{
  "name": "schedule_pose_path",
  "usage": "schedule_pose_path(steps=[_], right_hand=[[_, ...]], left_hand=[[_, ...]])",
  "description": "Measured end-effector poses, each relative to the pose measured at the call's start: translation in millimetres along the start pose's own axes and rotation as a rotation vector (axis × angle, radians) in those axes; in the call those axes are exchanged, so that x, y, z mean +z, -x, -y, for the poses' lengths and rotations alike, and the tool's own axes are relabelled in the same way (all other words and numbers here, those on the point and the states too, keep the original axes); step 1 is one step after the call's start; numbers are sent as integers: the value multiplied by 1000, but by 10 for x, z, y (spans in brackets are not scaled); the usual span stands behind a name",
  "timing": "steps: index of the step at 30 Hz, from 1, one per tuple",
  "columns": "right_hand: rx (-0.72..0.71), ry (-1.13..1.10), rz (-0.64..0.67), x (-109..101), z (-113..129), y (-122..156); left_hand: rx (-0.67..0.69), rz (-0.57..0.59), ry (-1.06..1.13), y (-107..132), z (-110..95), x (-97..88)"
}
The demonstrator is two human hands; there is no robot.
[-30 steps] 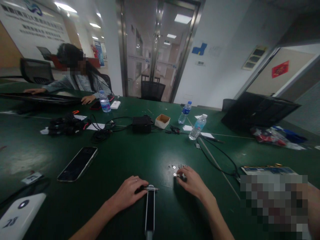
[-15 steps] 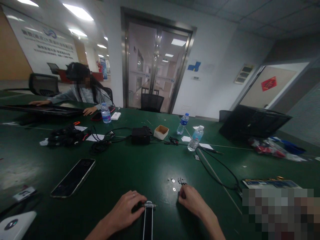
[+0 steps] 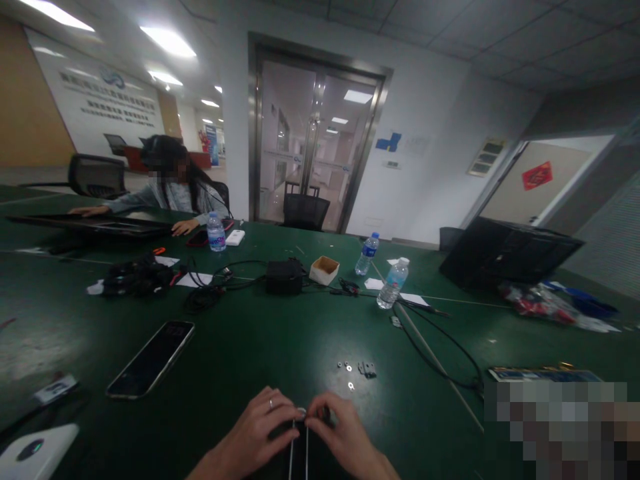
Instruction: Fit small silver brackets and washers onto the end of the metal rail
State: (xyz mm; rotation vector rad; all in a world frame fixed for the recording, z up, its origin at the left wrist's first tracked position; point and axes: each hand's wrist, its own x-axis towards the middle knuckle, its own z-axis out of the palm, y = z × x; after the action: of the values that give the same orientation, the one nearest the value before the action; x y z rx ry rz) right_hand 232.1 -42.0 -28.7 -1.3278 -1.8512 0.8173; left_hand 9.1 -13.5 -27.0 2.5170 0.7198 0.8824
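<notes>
My left hand (image 3: pixel 255 437) grips the top end of a black bar with metal edges (image 3: pixel 299 448) that lies on the green table (image 3: pixel 260 340) at the bottom centre. My right hand (image 3: pixel 345 437) is against the same end, its fingertips pinched at the bar's top next to my left fingers. What the right fingers pinch is too small to make out. Several small washers (image 3: pixel 346 367) and a small metal bracket (image 3: pixel 367 368) lie on the table just beyond my hands.
A phone (image 3: pixel 150 359) lies face up at the left, a white device (image 3: pixel 35 450) at the bottom left corner. Further back are cables (image 3: pixel 210 293), a black box (image 3: pixel 283 277), a small cardboard box (image 3: pixel 324 269) and water bottles (image 3: pixel 393 283). Another person (image 3: pixel 170 187) sits at the far left.
My right hand has left the washers and come left to the top end of the bar, meeting my left hand. The view has tilted up a little.
</notes>
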Motion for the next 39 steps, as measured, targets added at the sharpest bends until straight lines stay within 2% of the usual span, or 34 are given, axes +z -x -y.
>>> schedule_pose_path(steps=[5,13,17,23,26,29,34,39], right_hand=[[13,-209,-10,211,-9,55],[71,-340,-26,198,80,48],[-10,-173,-21,166,67,42],[-87,166,-52,-55,17,-13],[-64,317,9,-167,-7,-37],[-20,406,113,-210,-15,-39],[-47,413,200,-196,27,-26],[-68,398,226,-198,79,-28]], left_hand=[[101,-35,-6,-2,-38,-4],[108,-72,42,-9,-35,10],[79,-29,81,-18,-10,-42],[-126,133,-32,-23,142,-269],[-206,234,-99,-23,192,-304],[-224,309,-116,-23,185,-257],[-169,293,-78,-11,149,-163],[-147,262,-72,-19,139,-171]])
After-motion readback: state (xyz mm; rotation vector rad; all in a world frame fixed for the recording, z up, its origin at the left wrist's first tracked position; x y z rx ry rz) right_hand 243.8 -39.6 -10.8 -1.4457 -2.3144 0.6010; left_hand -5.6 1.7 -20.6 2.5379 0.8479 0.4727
